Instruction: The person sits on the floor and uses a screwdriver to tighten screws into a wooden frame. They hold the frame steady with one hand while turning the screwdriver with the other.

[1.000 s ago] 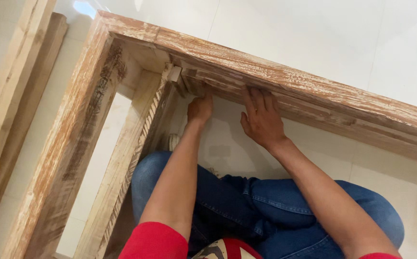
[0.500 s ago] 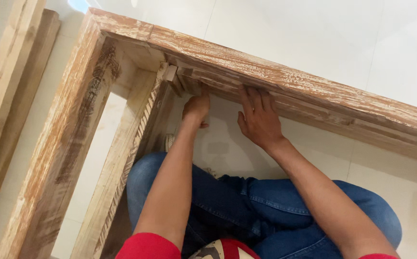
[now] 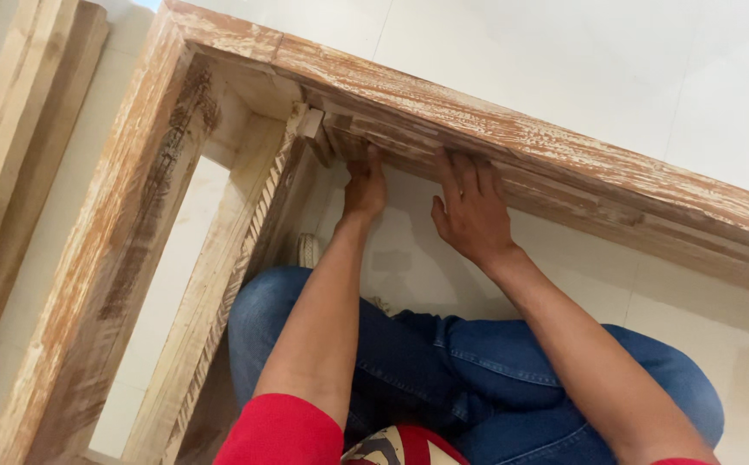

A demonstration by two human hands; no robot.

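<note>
one camera only, worn on the head, looking steeply down and a little forward over the person's own lap. it sits close: both forearms run up from the bottom edge, and the left hand (image 3: pixel 364 185) and right hand (image 3: pixel 471 207) land near the middle of the view. the frame (image 3: pixel 512 129) crosses the top on a slant and its corner sits upper left, so the view is tilted. floor (image 3: pixel 581 52) fills the top right.

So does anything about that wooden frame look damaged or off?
Its surface is the odd part: the wooden frame has patchy, worn whitish coating with bare brown wood showing. Left hand and right hand press its inner edge.
</note>
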